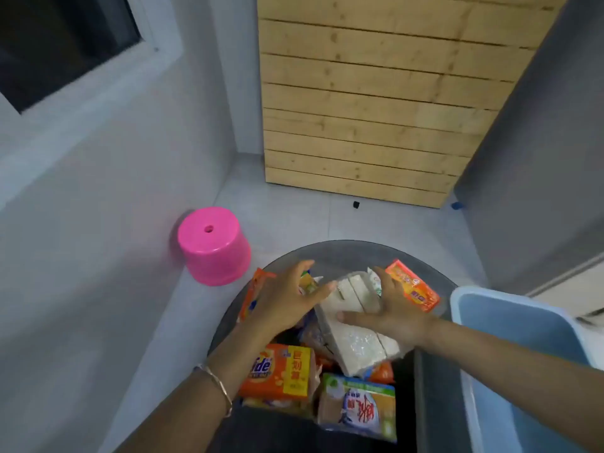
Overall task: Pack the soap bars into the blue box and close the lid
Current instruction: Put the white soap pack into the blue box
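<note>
Several wrapped soap bars lie heaped on a dark round table [434, 380]. A clear pack of white soap bars [351, 335] lies in the middle. My right hand [392, 313] rests on top of it with straight, spread fingers. My left hand [287, 297] hovers over the pile to its left, fingers straight, thumb near the pack's far corner. An orange soap bar [412, 290] lies just right of my right hand. An orange and yellow Tide soap pack [281, 374] and a green and blue soap pack [359, 408] lie nearer me. The blue box [519, 341] stands open at the right.
A pink upturned bucket [212, 245] stands on the floor to the left of the table. A wooden slatted panel [376, 103] leans against the far wall. Grey walls close in on both sides, and a dark window is at the upper left.
</note>
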{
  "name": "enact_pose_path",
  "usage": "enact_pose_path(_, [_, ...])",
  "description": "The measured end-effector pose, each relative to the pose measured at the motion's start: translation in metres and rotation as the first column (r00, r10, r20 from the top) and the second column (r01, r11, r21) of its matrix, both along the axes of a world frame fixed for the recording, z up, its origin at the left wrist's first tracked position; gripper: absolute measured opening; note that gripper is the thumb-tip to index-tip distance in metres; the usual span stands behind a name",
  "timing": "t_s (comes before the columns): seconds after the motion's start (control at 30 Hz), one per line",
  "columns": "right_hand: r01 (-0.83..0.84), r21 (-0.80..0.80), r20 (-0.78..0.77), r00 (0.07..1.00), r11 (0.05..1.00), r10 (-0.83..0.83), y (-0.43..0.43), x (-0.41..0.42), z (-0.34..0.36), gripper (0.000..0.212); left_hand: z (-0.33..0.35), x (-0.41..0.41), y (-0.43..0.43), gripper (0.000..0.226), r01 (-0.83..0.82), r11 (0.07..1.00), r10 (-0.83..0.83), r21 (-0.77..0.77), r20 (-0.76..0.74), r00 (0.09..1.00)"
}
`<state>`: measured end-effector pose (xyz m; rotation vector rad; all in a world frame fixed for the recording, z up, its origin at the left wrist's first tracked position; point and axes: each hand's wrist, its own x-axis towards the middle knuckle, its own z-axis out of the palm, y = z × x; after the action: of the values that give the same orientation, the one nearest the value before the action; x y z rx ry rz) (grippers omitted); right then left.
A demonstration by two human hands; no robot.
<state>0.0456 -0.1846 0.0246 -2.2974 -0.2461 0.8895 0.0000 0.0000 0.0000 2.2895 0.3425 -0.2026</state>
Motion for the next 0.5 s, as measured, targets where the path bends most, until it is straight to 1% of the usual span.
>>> enact_pose_path(0.03, [0.016,0.01,-0.041,0.999,1.0,-0.015,0.0,-0.001,-0.011,0.136,-0.01,0.003,0.002,0.072,0.003,0.999,-0.003,0.033,0.003,1.0])
enact_pose_path(0.07, [0.016,0.027,-0.052,0.999,1.0,-0.014,0.001,-0.001,-0.02,0.141,-0.017,0.005,0.003,0.072,0.018,0.998,-0.018,0.054,0.001,1.0])
enact_pose_path(0.1, [0.001,0.023,-0.043,0.999,1.0,0.0,0.0,0.0,-0.028,0.14,-0.024,0.007,0.007,0.072,0.033,0.998,-0.033,0.045,0.004,0.999])
enact_pose_path(0.13, [-0.014,0.027,-0.026,1.0,1.0,0.015,-0.002,0.002,-0.04,0.133,-0.031,0.008,0.01,0.071,0.055,0.998,-0.055,0.015,-0.002,0.998])
enact_pose_path(0.2, [-0.024,0.076,-0.008,1.0,0.997,0.024,-0.001,0.001,-0.055,0.112,-0.043,0.005,0.006,0.06,0.107,0.99,-0.106,-0.096,0.021,0.994])
enact_pose_path(0.23, [-0.033,0.081,0.011,0.999,0.996,0.033,-0.002,0.002,-0.056,0.112,-0.047,0.006,0.004,0.053,0.13,0.977,-0.126,-0.172,0.037,0.991])
enact_pose_path(0.3, [-0.054,0.034,0.073,0.996,0.998,0.051,-0.002,0.003,-0.063,0.128,-0.057,0.009,0.0,0.044,0.152,0.937,-0.142,-0.316,0.054,0.988])
enact_pose_path(0.33, [-0.053,0.016,0.096,0.994,0.998,0.052,-0.002,0.005,-0.065,0.133,-0.059,0.012,0.0,0.042,0.149,0.917,-0.141,-0.37,0.048,0.989])
enact_pose_path(0.37, [-0.057,0.018,0.097,0.994,0.998,0.055,-0.001,0.005,-0.066,0.133,-0.063,0.014,-0.002,0.042,0.141,0.906,-0.134,-0.4,0.046,0.99])
enact_pose_path(0.47, [-0.079,0.127,0.065,0.995,0.989,0.072,0.0,0.003,-0.068,0.116,-0.072,0.02,-0.006,0.037,0.124,0.892,-0.102,-0.434,0.073,0.992])
enact_pose_path(0.5, [-0.063,0.155,0.056,0.997,0.986,0.055,-0.001,0.001,-0.068,0.119,-0.075,0.023,-0.008,0.035,0.126,0.89,-0.096,-0.439,0.089,0.991])
